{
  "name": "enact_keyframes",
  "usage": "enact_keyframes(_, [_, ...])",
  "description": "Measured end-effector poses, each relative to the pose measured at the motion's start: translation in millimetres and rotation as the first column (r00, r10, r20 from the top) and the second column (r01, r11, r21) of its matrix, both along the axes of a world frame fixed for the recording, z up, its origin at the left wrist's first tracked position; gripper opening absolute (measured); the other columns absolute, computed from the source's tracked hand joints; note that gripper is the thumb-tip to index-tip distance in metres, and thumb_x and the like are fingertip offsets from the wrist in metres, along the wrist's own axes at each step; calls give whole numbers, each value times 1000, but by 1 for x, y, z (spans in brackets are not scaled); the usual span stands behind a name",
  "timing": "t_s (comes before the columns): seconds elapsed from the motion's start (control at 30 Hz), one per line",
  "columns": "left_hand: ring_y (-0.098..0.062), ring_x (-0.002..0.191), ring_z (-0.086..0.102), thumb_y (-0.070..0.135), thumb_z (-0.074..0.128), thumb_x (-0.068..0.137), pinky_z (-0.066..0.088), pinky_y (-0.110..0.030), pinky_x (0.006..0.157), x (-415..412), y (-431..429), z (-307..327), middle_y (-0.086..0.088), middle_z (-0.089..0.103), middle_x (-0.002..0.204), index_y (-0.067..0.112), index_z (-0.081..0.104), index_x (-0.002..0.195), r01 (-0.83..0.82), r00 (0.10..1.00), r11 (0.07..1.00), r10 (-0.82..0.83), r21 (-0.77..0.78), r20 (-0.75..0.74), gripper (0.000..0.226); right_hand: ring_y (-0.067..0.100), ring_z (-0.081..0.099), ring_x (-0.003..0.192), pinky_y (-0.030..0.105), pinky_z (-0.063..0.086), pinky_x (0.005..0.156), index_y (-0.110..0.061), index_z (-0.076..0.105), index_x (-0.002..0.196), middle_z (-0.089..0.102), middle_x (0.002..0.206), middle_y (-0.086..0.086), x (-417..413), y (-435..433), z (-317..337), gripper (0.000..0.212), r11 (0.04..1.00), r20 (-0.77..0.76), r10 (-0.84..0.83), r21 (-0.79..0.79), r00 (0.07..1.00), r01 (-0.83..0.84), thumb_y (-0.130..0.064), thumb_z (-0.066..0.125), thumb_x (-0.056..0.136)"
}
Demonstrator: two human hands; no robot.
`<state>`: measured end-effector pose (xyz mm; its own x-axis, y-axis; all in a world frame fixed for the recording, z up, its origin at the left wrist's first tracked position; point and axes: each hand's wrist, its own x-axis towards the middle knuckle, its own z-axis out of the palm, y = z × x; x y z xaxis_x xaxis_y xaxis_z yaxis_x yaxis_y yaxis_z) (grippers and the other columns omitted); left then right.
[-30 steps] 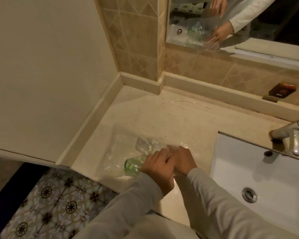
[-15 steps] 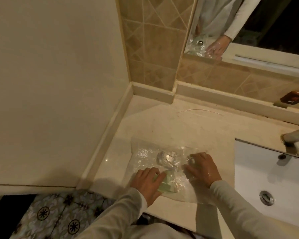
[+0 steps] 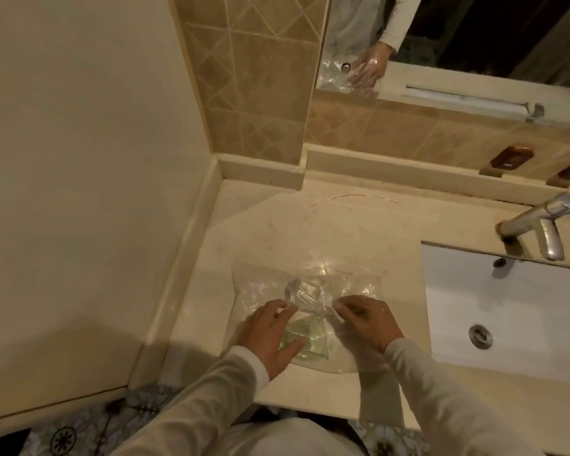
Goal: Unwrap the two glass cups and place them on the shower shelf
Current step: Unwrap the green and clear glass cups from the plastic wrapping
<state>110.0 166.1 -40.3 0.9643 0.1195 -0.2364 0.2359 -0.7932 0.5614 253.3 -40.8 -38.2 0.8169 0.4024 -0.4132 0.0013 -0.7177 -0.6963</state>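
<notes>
A clear plastic wrap [image 3: 260, 287] lies spread on the beige counter [image 3: 310, 232], left of the sink. Inside it lie two glass cups on their sides: a clear cup [image 3: 305, 292] farther from me and a green-tinted cup [image 3: 306, 339] nearer. My left hand [image 3: 269, 334] rests over the green cup through the plastic, fingers spread, thumb at the cup's base. My right hand [image 3: 366, 320] lies on the right part of the wrap, its fingertips pinching the plastic beside the clear cup. No shower shelf is in view.
A white sink [image 3: 507, 311] with a metal tap [image 3: 540, 225] is on the right. A tiled wall and a mirror [image 3: 441, 37] stand behind the counter, a plain wall at the left. Two small dark packets [image 3: 510, 158] sit on the back ledge. Patterned floor shows below.
The hands, close together on the wrapped cups a second ago, have spread apart. The plastic now lies flatter and wider on the counter. The view has shifted left and down.
</notes>
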Motion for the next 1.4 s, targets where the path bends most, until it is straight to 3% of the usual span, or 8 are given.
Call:
enact_keyframes(0.1, [-19, 127, 48, 58, 40, 86, 40, -40, 108, 12, -9, -6, 4, 47, 140, 31, 41, 139, -294, 955, 913, 294, -283, -42, 59, -13, 67, 80, 0, 46, 70, -40, 76, 81, 73, 78, -32, 0, -4, -4, 7, 1000, 0, -25, -3, 1000, 25, -39, 73, 87])
enact_keyframes(0.23, [-23, 129, 48, 62, 36, 86, 40, -47, 108, 35, -18, -14, 4, 47, 146, 53, 25, 137, -411, 911, 849, 368, -333, -186, 53, 1, 67, 85, 14, 50, 80, -33, 76, 95, 77, 92, -15, 7, -16, -13, 18, 997, 43, -25, -66, 999, 27, -46, 65, 89])
enact_keyframes(0.43, [-27, 130, 49, 64, 35, 90, 37, -40, 110, 49, -20, -25, 3, 49, 147, 51, 40, 136, -580, 803, 729, 438, -363, -404, 48, 18, 67, 101, 32, 50, 96, -29, 75, 104, 75, 109, -3, 25, -45, -21, 16, 950, -60, -299, 74, 952, 303, -28, 59, 100])
enact_keyframes(0.67, [-16, 107, 64, 33, 61, 93, 45, -20, 88, 52, -29, -16, 7, 68, 112, 27, 64, 121, -663, 727, 591, 655, -459, -207, 29, 18, 71, 103, 48, 54, 101, -25, 79, 100, 79, 101, -4, 50, -95, -7, 39, 751, -221, -586, 211, 779, 625, -54, 54, 97])
enact_keyframes(0.9, [-32, 127, 50, 63, 29, 96, 33, -37, 108, 59, -48, -18, -4, 54, 142, 41, 47, 138, -640, 743, 728, 505, -244, -440, 51, 15, 67, 111, 38, 49, 105, -26, 78, 108, 76, 111, -5, 53, -122, 1, 54, 800, -190, -505, 263, 842, 539, -69, 49, 92])
enact_keyframes(1.07, [-30, 124, 50, 63, 21, 96, 29, -46, 107, 73, -58, -19, -4, 54, 137, 29, 57, 128, -564, 761, 824, 496, -50, -418, 60, 12, 67, 109, 32, 49, 99, -29, 77, 106, 76, 110, -7, 53, -128, 4, 63, 797, -223, -492, 275, 842, 538, -79, 46, 81])
enact_keyframes(1.23, [-21, 100, 60, 64, 38, 86, 40, -28, 85, 63, -65, -8, 11, 62, 97, 49, 61, 96, -640, 752, 683, 651, -352, -105, 30, 17, 67, 112, 44, 47, 109, -22, 77, 111, 76, 113, -3, 61, -138, 0, 55, 794, -241, -491, 270, 837, 544, -66, 47, 95])
enact_keyframes(1.4, [-29, 119, 54, 79, 27, 82, 38, -37, 104, 68, -74, -14, -3, 58, 136, 41, 45, 135, -674, 736, 682, 590, -283, -331, 67, 16, 67, 112, 39, 45, 108, -29, 74, 108, 75, 113, -4, 62, -138, 4, 61, 793, -268, -467, 294, 843, 533, -74, 42, 83])
